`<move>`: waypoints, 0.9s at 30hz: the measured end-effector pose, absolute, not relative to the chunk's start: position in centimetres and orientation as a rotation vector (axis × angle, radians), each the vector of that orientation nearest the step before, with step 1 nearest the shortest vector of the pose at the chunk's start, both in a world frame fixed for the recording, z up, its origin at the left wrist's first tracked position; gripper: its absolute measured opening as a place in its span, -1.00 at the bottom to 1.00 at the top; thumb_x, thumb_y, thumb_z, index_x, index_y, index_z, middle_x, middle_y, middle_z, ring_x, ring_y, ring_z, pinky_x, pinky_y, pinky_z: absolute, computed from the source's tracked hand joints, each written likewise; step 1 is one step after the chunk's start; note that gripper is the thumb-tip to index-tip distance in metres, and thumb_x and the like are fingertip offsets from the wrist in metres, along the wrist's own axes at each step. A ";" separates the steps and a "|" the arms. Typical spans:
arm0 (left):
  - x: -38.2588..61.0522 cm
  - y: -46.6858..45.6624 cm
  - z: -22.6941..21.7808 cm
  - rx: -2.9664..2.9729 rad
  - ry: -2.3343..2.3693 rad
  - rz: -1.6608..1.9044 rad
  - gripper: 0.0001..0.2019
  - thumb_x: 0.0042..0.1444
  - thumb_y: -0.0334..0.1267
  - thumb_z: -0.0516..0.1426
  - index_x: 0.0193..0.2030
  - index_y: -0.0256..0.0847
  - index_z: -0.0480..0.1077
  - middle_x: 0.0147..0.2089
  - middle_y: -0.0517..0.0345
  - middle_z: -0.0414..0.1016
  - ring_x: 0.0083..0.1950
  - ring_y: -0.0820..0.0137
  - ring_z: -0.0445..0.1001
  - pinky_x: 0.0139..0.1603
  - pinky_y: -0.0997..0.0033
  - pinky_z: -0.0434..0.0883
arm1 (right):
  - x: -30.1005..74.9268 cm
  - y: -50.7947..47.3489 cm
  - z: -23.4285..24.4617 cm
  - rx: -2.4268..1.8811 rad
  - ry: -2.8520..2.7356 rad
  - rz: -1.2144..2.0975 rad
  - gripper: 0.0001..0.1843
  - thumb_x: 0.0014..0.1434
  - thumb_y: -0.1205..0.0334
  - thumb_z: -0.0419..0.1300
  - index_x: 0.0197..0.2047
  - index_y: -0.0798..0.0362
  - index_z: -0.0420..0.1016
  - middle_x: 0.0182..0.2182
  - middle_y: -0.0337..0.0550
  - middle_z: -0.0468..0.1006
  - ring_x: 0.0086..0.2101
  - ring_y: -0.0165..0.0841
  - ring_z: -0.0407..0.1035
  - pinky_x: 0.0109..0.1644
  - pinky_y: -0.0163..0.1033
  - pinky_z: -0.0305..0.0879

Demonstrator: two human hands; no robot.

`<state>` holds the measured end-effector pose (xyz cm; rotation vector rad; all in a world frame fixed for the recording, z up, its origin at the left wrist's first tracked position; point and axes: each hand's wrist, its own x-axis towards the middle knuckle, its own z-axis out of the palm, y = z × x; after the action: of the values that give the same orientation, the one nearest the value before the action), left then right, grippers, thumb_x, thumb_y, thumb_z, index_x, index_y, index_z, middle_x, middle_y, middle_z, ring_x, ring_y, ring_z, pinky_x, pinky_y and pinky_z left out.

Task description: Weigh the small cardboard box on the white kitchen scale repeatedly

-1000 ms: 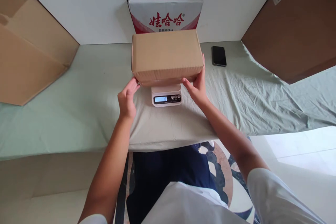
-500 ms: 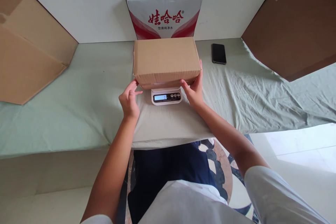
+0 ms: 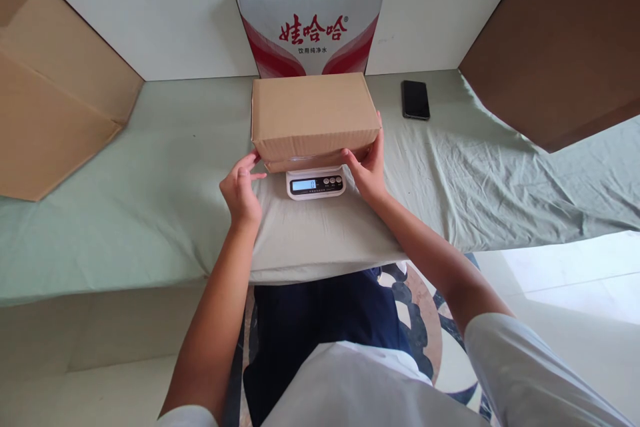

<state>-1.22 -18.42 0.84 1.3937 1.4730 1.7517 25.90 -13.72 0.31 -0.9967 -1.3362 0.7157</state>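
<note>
A closed brown cardboard box (image 3: 315, 107) is between my two hands, over a small white digital scale (image 3: 316, 195). The scale's front panel with its lit display and buttons shows below the box, while its platform is hidden. The display seems to read 0. My left hand (image 3: 242, 190) grips the box's lower left corner, its fingertips partly hidden behind or under the edge. On the other side, my right hand (image 3: 369, 170) holds the lower right corner, thumb on the front face and fingers along the side. Whether the box touches the scale I cannot tell.
A black phone (image 3: 415, 100) lies to the right on the green cloth (image 3: 190, 213). Behind stands a white and red carton (image 3: 313, 7) against white panels. Large cardboard boxes flank the surface at left (image 3: 60, 100) and right (image 3: 555, 47).
The box's front edge has tilted or dropped very slightly, and my left hand has shifted a little to the left. The whole view has moved slightly. Both hands stay on the box.
</note>
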 end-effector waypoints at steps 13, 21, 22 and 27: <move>-0.9 -18.4 2.2 1.235 1.431 1.912 -0.43 0.43 0.13 0.04 0.23 -0.23 0.63 0.40 -0.31 0.66 0.42 -0.08 0.66 0.03 0.11 0.72 | 26.9 -13.8 0.5 -0.969 -1.294 0.651 0.14 0.26 -0.64 0.21 0.72 -0.54 -0.11 0.75 -0.23 0.04 0.73 0.06 -0.02 0.76 0.47 0.03; -1.2 -18.4 3.5 1.069 1.467 1.940 -0.51 0.46 0.02 -0.03 0.21 -0.25 0.54 0.43 -0.33 0.61 0.36 0.01 0.67 -0.06 0.25 0.60 | 29.6 -11.2 -1.0 -1.010 -0.999 0.692 -0.17 0.34 -0.51 0.03 0.55 -0.42 0.17 0.57 -0.11 0.28 0.61 0.08 0.25 0.65 0.49 0.20; -1.3 -18.2 3.5 1.044 1.443 1.960 -0.53 0.46 0.01 -0.01 0.19 -0.25 0.54 0.40 -0.33 0.63 0.31 0.03 0.68 -0.10 0.28 0.57 | 29.9 -10.9 -1.2 -1.011 -0.943 0.701 -0.23 0.34 -0.46 0.04 0.49 -0.37 0.22 0.52 -0.09 0.33 0.55 0.05 0.32 0.62 0.46 0.27; -1.9 -16.9 3.1 0.856 1.428 2.050 -0.70 0.39 -0.17 -0.01 -0.13 -0.27 0.50 -0.08 -0.20 0.67 -0.14 0.25 0.64 -0.33 0.41 0.34 | 30.2 -10.8 -1.1 -1.099 -0.711 0.739 -0.68 0.36 -0.09 0.11 0.11 -0.21 0.42 0.19 -0.14 0.56 0.18 -0.22 0.57 0.32 0.07 0.53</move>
<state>-1.91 -16.95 3.12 0.8563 1.4283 2.0497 30.15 -10.84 -1.07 -1.0994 -0.7112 0.7390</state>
